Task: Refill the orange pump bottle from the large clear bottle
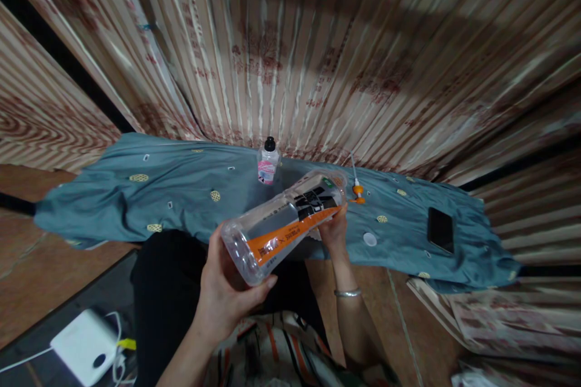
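A large clear plastic bottle [290,217] with an orange and black label lies tilted across both my hands, above the cloth-covered table. My left hand [222,299] is wrapped round its base, thumb on the near side. My right hand [334,231] grips it from below, near the upper end. Just right of that end lies an orange pump head [358,192] with a pale thin tube. A small clear bottle [269,163] with a black cap and pink label stands upright behind the large one. A small whitish disc [370,239] lies right of my right hand.
Blue-green patterned cloth [181,193] covers the narrow table. A black phone [440,230] lies at its right. Striped curtains [290,60] hang close behind and at both sides. A white box [86,347] with cables sits on a dark surface at lower left.
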The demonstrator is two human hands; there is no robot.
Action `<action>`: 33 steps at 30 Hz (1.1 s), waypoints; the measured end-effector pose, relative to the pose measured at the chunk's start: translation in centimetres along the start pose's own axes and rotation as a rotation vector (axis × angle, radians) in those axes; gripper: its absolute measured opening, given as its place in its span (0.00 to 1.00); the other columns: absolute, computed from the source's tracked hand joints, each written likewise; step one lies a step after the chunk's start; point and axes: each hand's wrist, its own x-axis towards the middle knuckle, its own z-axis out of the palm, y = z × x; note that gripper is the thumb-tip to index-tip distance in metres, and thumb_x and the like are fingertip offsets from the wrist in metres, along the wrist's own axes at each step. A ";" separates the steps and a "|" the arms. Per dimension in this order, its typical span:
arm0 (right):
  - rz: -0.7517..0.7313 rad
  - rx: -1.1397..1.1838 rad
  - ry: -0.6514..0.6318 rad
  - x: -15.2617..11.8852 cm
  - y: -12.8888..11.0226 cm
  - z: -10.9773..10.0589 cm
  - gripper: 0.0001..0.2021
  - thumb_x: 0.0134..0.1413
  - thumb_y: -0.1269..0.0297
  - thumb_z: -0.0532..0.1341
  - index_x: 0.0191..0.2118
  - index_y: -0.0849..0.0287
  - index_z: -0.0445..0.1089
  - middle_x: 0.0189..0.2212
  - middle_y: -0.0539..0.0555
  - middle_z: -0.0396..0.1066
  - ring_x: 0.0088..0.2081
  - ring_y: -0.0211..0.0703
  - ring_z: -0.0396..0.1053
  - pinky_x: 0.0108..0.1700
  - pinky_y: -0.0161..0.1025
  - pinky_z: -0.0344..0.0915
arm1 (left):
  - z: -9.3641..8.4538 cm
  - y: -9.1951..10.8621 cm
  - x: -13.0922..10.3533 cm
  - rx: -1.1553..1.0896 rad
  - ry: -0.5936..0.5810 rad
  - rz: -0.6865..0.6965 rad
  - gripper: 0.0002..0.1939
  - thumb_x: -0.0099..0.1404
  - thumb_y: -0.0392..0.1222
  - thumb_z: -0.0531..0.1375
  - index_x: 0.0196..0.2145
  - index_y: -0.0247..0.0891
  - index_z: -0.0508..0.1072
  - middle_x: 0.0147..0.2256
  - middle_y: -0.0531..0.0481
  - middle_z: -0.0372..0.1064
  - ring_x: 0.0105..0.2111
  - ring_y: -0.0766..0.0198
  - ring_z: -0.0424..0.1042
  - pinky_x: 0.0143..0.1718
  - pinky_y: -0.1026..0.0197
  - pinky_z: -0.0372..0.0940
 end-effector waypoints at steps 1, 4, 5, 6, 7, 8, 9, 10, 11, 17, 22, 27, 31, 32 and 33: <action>-0.008 0.000 0.002 0.0 0.0 0.0 0.25 0.43 0.55 0.69 0.46 0.54 0.61 0.37 0.57 0.79 0.41 0.53 0.79 0.39 0.44 0.74 | 0.0 0.0 0.0 0.004 0.001 0.010 0.40 0.39 0.42 0.74 0.49 0.39 0.62 0.45 0.43 0.76 0.48 0.48 0.81 0.50 0.52 0.76; -0.032 -0.002 0.010 0.0 0.1 0.0 0.24 0.43 0.56 0.69 0.46 0.53 0.61 0.36 0.55 0.79 0.38 0.51 0.79 0.37 0.42 0.74 | 0.0 0.1 0.0 0.018 0.008 0.031 0.39 0.39 0.42 0.74 0.48 0.39 0.63 0.44 0.44 0.76 0.47 0.48 0.81 0.49 0.52 0.77; -0.034 -0.002 0.013 0.0 0.1 0.0 0.24 0.43 0.57 0.69 0.45 0.53 0.61 0.36 0.55 0.79 0.38 0.51 0.78 0.37 0.42 0.74 | 0.0 0.1 0.1 0.021 0.013 0.031 0.39 0.39 0.42 0.74 0.48 0.39 0.63 0.44 0.44 0.76 0.47 0.48 0.81 0.48 0.52 0.77; -0.033 -0.002 0.014 0.0 0.1 0.0 0.25 0.43 0.57 0.70 0.45 0.53 0.61 0.35 0.54 0.79 0.37 0.51 0.78 0.37 0.42 0.74 | 0.0 0.1 0.1 0.020 0.016 0.028 0.39 0.39 0.43 0.74 0.48 0.38 0.63 0.44 0.43 0.76 0.46 0.48 0.81 0.48 0.52 0.77; -0.028 -0.001 0.012 0.0 0.1 0.0 0.25 0.42 0.56 0.70 0.45 0.54 0.61 0.35 0.54 0.79 0.37 0.51 0.78 0.37 0.42 0.74 | 0.0 0.0 0.1 0.016 0.017 0.021 0.40 0.39 0.43 0.75 0.49 0.38 0.63 0.44 0.42 0.76 0.47 0.48 0.81 0.48 0.52 0.77; -0.022 0.001 0.011 0.0 0.2 0.1 0.25 0.42 0.56 0.70 0.45 0.54 0.61 0.35 0.54 0.79 0.37 0.51 0.78 0.37 0.42 0.74 | 0.0 0.0 0.1 0.010 0.020 0.012 0.41 0.38 0.43 0.75 0.49 0.38 0.63 0.45 0.42 0.76 0.47 0.48 0.81 0.49 0.52 0.76; -0.016 0.004 0.012 0.0 0.2 0.1 0.26 0.41 0.56 0.70 0.45 0.54 0.61 0.34 0.55 0.79 0.37 0.51 0.78 0.36 0.43 0.74 | 0.0 0.0 0.1 0.006 0.022 0.002 0.42 0.38 0.43 0.75 0.50 0.37 0.63 0.45 0.41 0.76 0.48 0.47 0.80 0.50 0.52 0.76; -0.011 0.006 0.012 0.0 0.3 0.1 0.26 0.41 0.56 0.70 0.46 0.54 0.61 0.35 0.55 0.79 0.37 0.52 0.78 0.36 0.43 0.74 | 0.0 0.0 0.1 0.005 0.022 -0.008 0.43 0.37 0.43 0.75 0.50 0.37 0.63 0.46 0.41 0.76 0.49 0.47 0.80 0.51 0.51 0.75; -0.010 0.008 0.011 0.1 0.3 0.1 0.27 0.40 0.56 0.70 0.46 0.55 0.61 0.35 0.56 0.79 0.38 0.52 0.78 0.37 0.44 0.75 | 0.0 -0.1 0.1 0.008 0.022 -0.014 0.43 0.37 0.43 0.75 0.50 0.37 0.62 0.47 0.41 0.75 0.49 0.47 0.80 0.52 0.51 0.75; -0.037 0.015 0.014 0.1 0.3 0.1 0.27 0.42 0.55 0.70 0.47 0.54 0.61 0.37 0.56 0.79 0.38 0.52 0.79 0.37 0.43 0.75 | -0.1 -0.2 0.1 0.004 0.017 -0.003 0.42 0.38 0.43 0.75 0.50 0.39 0.62 0.46 0.42 0.76 0.49 0.47 0.80 0.51 0.51 0.75; -0.002 0.003 0.006 0.1 0.3 0.1 0.27 0.40 0.55 0.71 0.46 0.55 0.61 0.36 0.56 0.79 0.39 0.54 0.79 0.38 0.45 0.75 | -0.1 -0.1 0.1 0.021 0.019 -0.028 0.43 0.37 0.43 0.75 0.50 0.39 0.62 0.47 0.41 0.76 0.50 0.47 0.80 0.53 0.50 0.74; -0.008 -0.011 0.010 0.1 0.3 0.1 0.28 0.42 0.55 0.70 0.48 0.54 0.61 0.36 0.56 0.79 0.40 0.54 0.80 0.39 0.45 0.75 | 0.0 -0.2 0.1 -0.003 0.025 -0.022 0.42 0.37 0.42 0.75 0.50 0.40 0.62 0.46 0.43 0.76 0.49 0.48 0.80 0.51 0.51 0.75; -0.028 -0.006 0.017 0.1 0.2 0.1 0.27 0.41 0.54 0.70 0.47 0.54 0.61 0.36 0.55 0.79 0.38 0.52 0.79 0.37 0.43 0.75 | 0.0 -0.1 0.1 0.003 0.022 -0.004 0.42 0.38 0.42 0.75 0.50 0.39 0.63 0.45 0.43 0.76 0.48 0.47 0.80 0.49 0.51 0.76; -0.026 -0.005 0.019 0.1 0.2 0.1 0.28 0.41 0.54 0.70 0.47 0.54 0.61 0.36 0.55 0.80 0.38 0.52 0.79 0.37 0.44 0.75 | 0.0 -0.1 0.1 0.006 0.021 0.003 0.42 0.38 0.42 0.75 0.50 0.39 0.63 0.45 0.44 0.76 0.48 0.47 0.80 0.50 0.51 0.76; -0.023 -0.003 0.021 0.1 0.1 0.1 0.28 0.41 0.53 0.70 0.47 0.54 0.61 0.37 0.56 0.80 0.39 0.53 0.80 0.37 0.44 0.75 | 0.0 -0.1 0.1 0.008 0.019 0.010 0.42 0.38 0.42 0.75 0.50 0.39 0.63 0.45 0.44 0.76 0.48 0.47 0.80 0.50 0.51 0.76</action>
